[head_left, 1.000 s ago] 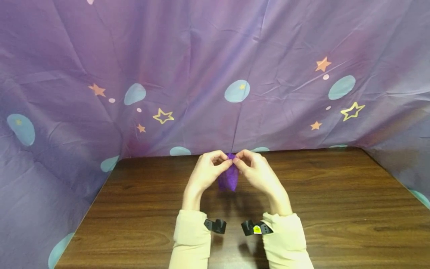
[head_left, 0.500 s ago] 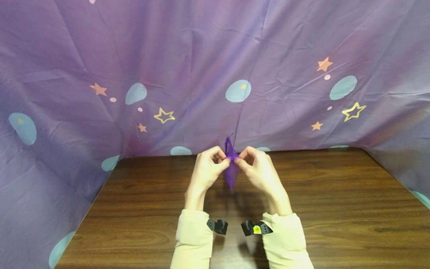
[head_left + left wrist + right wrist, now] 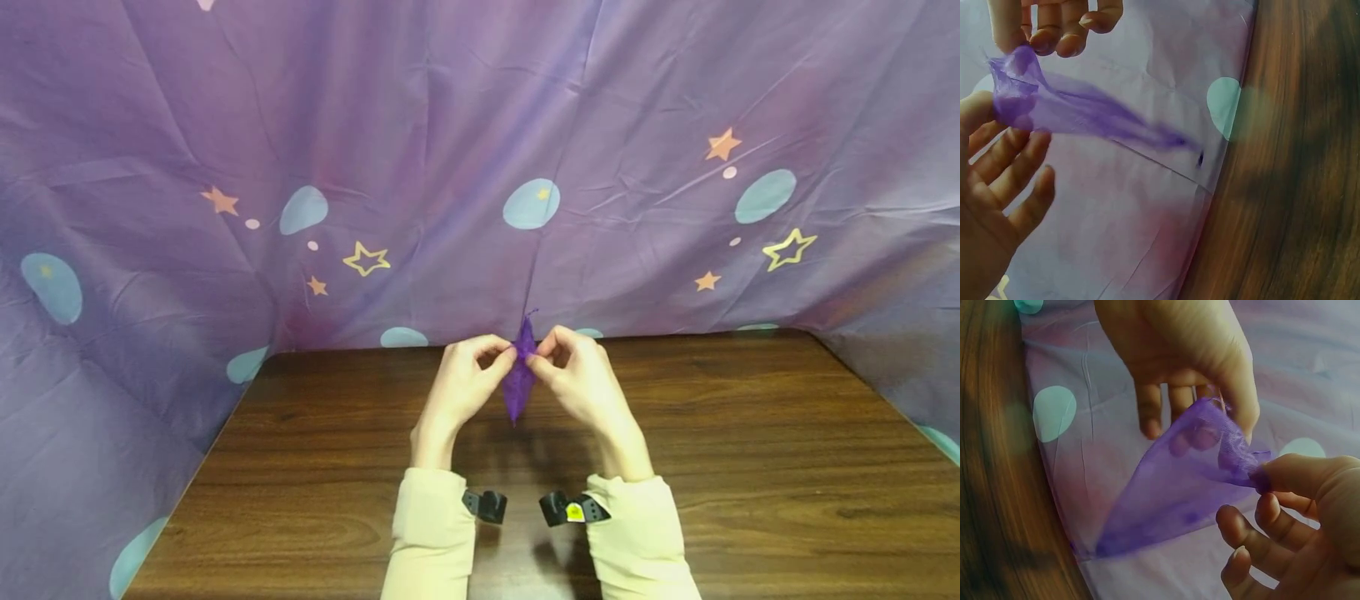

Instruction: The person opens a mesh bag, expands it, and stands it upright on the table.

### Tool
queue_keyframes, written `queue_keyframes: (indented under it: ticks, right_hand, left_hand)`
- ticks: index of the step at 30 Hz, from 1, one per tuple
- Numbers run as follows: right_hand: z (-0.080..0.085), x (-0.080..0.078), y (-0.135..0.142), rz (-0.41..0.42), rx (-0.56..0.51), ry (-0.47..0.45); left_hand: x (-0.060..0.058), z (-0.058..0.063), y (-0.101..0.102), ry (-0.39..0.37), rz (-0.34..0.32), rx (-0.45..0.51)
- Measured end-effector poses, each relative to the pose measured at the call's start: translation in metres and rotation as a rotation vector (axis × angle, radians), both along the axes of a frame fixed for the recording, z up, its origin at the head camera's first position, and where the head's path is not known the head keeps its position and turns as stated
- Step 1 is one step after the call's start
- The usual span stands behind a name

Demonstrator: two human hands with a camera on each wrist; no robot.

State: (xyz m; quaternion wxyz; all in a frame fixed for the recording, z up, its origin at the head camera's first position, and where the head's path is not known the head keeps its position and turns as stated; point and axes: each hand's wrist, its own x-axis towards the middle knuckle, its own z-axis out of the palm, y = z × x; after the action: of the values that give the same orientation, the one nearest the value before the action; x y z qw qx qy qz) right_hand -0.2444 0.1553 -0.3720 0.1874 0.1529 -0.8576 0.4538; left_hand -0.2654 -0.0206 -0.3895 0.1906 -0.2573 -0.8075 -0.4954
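A small sheer purple organza bag [image 3: 517, 390] hangs above the table between my two hands in the head view. My left hand [image 3: 459, 387] pinches its left side between thumb and forefinger, and my right hand [image 3: 583, 387] pinches the right side. The left wrist view has the bag [image 3: 1085, 112] gathered at the held end and narrowing to a blurred tip. Seen from the right wrist, the bag [image 3: 1172, 487] spreads into a see-through triangle, with a thin cord end near the left fingers. The remaining fingers of both hands are loosely bent away from the fabric.
The brown wooden table [image 3: 750, 467] extends below the hands. Behind it and at both sides hangs a purple cloth backdrop [image 3: 450, 167] with stars and blue ovals. Black camera mounts sit on the left wrist [image 3: 486, 505] and right wrist [image 3: 572, 508].
A pointed top of the bag has risen above the fingers since one second ago, then tilted slightly right. Its lower part has narrowed to a point. Both hands stay in nearly the same place.
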Motion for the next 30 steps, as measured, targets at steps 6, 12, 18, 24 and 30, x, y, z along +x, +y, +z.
queue_keyframes:
  ticks: [6, 12, 18, 24, 30]
  right_hand:
    - [-0.0008, -0.0005, -0.001, -0.021, -0.011, -0.008]
    - [-0.0007, 0.0, -0.0009, 0.038, -0.02, -0.059]
    - [-0.0004, -0.0004, -0.0027, 0.081, 0.022, -0.128]
    - [0.0021, 0.0, -0.0029, -0.02, 0.011, -0.051]
    - [0.0004, -0.0003, -0.0036, -0.087, -0.02, -0.02]
  left_hand:
    - [-0.001, 0.0001, 0.0016, 0.025, 0.053, 0.049]
    - [-0.0014, -0.0004, 0.0026, 0.039, 0.069, 0.067]
    - [-0.001, 0.0001, 0.003, 0.033, 0.036, 0.079]
    - [-0.0006, 0.0012, 0.0035, 0.033, 0.022, 0.078]
    - [0.0006, 0.0019, 0.0045, 0.039, 0.072, 0.1]
